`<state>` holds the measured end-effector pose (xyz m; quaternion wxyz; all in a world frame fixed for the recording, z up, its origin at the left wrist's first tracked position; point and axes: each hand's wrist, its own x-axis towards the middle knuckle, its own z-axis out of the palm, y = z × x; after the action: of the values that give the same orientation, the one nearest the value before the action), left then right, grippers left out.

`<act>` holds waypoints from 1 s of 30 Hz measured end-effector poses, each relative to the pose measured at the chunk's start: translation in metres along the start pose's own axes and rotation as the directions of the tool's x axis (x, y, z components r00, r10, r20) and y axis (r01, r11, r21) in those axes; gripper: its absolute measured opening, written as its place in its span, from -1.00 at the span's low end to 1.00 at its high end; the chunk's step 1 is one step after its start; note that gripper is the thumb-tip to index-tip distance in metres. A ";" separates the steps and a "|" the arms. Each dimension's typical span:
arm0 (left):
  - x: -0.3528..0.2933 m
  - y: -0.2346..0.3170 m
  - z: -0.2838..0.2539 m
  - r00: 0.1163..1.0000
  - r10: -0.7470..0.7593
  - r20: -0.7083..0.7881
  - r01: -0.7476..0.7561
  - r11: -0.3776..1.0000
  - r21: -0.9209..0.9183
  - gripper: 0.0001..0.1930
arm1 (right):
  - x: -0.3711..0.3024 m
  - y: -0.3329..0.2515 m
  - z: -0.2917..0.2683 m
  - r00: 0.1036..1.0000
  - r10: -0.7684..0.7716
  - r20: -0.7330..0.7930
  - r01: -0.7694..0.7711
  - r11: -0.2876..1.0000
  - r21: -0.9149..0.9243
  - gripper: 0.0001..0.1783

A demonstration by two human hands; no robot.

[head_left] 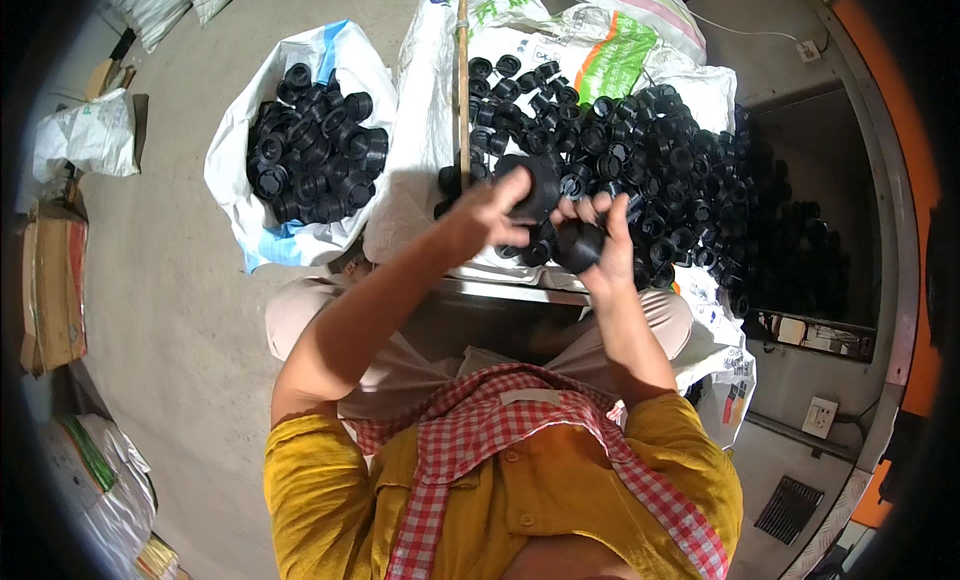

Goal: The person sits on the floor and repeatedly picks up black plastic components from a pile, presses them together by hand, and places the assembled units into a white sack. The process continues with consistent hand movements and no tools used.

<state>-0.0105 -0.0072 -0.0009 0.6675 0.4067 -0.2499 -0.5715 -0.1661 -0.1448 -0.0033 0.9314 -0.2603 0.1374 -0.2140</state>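
Note:
My left hand point(484, 218) is smeared by motion, its fingers round the near side of a black round plastic cap point(540, 188). Close by on the right, my right hand point(616, 248) grips another black cap point(580, 246), the thumb and fingers curled about it. Both hands hover over the near edge of a spread heap of black plastic caps point(650, 165). The heap lies on white woven sacking point(425, 170). Part of each held cap is hidden by fingers.
Left of the heap stands an open white sack point(228, 175) full of similar black caps. A thin wooden stick point(463, 90) runs along the heap's left side. A machine with a dark opening point(810, 120) and an orange edge point(905, 70) borders the right. Cardboard boxes point(55, 285) stand far left.

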 end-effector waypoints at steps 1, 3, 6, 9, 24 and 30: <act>0.004 -0.018 0.006 0.977 -0.210 0.049 0.215 0.947 -0.239 -0.53 | 0.009 0.013 0.011 0.996 -0.066 -0.052 0.065 0.997 -0.029 -0.52; 0.005 -0.021 0.017 0.988 -0.138 0.067 0.153 0.850 -0.504 -0.56 | 0.025 0.030 0.019 0.970 -0.217 -0.107 0.181 0.945 -0.274 -0.63; 0.002 -0.014 -0.007 0.881 0.460 0.116 -0.380 0.538 0.753 -0.58 | 0.043 0.031 0.027 0.934 -0.345 0.093 0.324 0.709 -0.626 -0.68; 0.013 -0.014 -0.019 0.681 0.693 0.237 -0.592 0.329 0.736 -0.55 | 0.047 0.020 0.034 0.934 -0.291 0.206 0.347 0.606 -0.716 -0.72; -0.016 0.040 -0.014 0.787 0.598 0.152 0.002 -0.248 0.969 -0.49 | 0.130 0.045 -0.079 0.757 -0.551 -0.351 0.012 0.549 -0.836 -0.70; -0.024 0.076 -0.066 0.662 0.718 -0.215 0.604 -0.342 0.720 -0.27 | 0.070 0.029 -0.173 0.991 0.129 -0.029 0.078 -0.742 -0.666 -0.44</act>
<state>0.0794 0.0345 0.0298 0.0803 0.9239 -0.3259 0.1834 -0.1590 -0.2294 -0.1719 0.1033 -0.9679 0.2061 0.1006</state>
